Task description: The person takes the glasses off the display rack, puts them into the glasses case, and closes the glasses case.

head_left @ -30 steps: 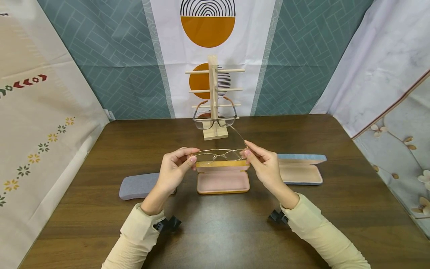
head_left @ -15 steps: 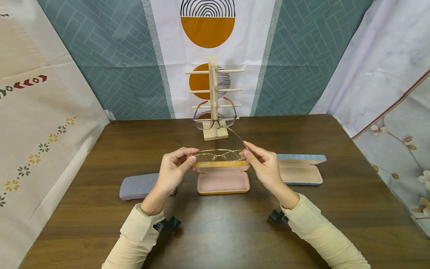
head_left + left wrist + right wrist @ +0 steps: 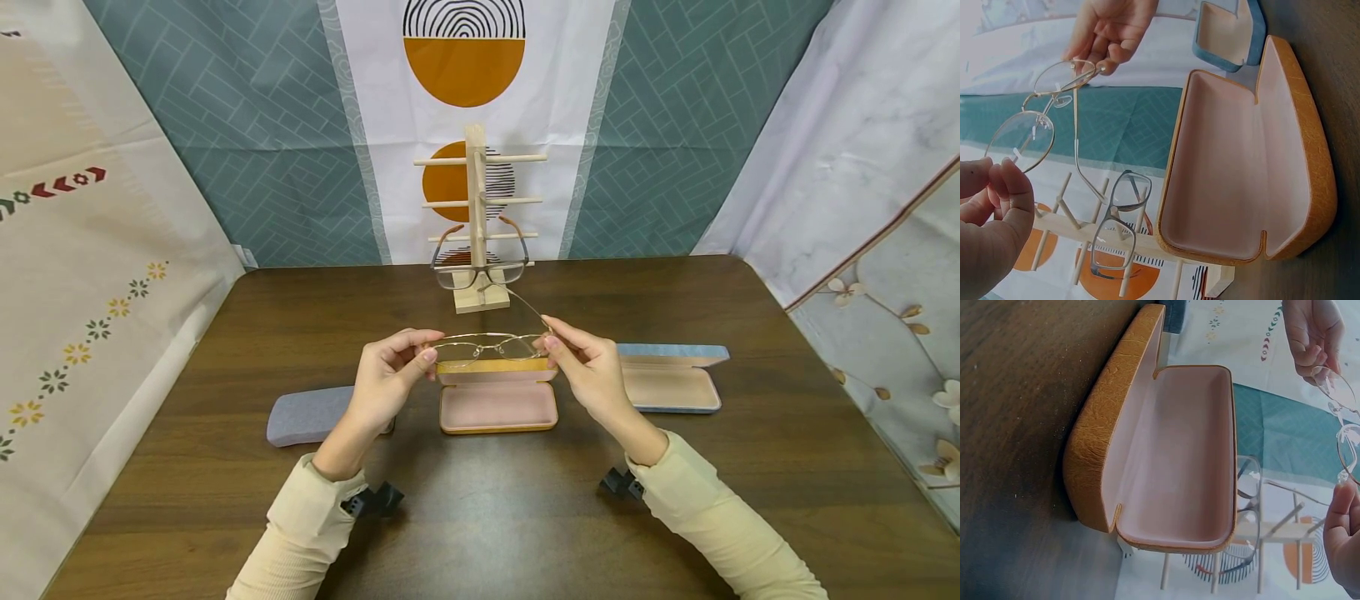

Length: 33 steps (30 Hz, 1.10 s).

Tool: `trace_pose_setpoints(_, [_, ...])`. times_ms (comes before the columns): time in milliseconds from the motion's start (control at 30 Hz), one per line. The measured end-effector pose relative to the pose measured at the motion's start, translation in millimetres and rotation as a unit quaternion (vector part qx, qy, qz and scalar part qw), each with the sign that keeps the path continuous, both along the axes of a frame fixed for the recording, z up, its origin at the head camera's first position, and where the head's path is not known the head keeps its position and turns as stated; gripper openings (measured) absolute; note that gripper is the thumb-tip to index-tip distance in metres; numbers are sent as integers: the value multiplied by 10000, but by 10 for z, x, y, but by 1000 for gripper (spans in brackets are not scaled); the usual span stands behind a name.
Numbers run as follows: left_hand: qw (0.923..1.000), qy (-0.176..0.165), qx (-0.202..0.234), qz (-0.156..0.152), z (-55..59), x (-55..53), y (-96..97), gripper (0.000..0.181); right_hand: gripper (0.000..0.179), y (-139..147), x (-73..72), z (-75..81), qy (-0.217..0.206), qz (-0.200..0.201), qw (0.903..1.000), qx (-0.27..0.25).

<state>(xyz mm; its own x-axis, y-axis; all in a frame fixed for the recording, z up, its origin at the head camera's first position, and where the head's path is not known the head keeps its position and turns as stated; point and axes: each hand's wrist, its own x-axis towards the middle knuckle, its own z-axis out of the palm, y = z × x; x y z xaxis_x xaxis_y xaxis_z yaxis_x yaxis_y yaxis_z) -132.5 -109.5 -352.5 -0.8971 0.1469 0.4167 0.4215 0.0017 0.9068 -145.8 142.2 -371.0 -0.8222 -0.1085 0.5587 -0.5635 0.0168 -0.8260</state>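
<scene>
Both hands hold a pair of eyeglasses (image 3: 517, 347) with thin gold wire frames and clear lenses, raised above the table. My left hand (image 3: 386, 375) pinches the left end of the frame between thumb and fingers. At the opposite end, my right hand (image 3: 592, 367) pinches near the hinge, and a thin temple arm (image 3: 1076, 128) sticks out away from me. The left temple arm lies folded behind the lenses in the left wrist view. Just below the eyeglasses, an orange-yellow glasses case (image 3: 498, 407) stands open, its pink lining bare.
A wooden display stand (image 3: 477, 192) with pegs rises at the back, carrying dark-framed eyeglasses (image 3: 480, 275) on a low peg. To the right lies an open blue case (image 3: 671, 387); a closed grey-blue case (image 3: 309, 415) sits at left, partly behind the left wrist.
The outstretched right temple arm of the gold eyeglasses has swung slightly left, inward toward the frame. Both hands stay almost in place.
</scene>
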Motion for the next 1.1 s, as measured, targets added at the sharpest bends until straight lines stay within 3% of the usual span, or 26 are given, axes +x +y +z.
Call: trace_pose_setpoints(1100, [10000, 0, -27, -20, 8, -8, 7, 18, 29, 29, -15, -7, 29, 36, 9998, 195])
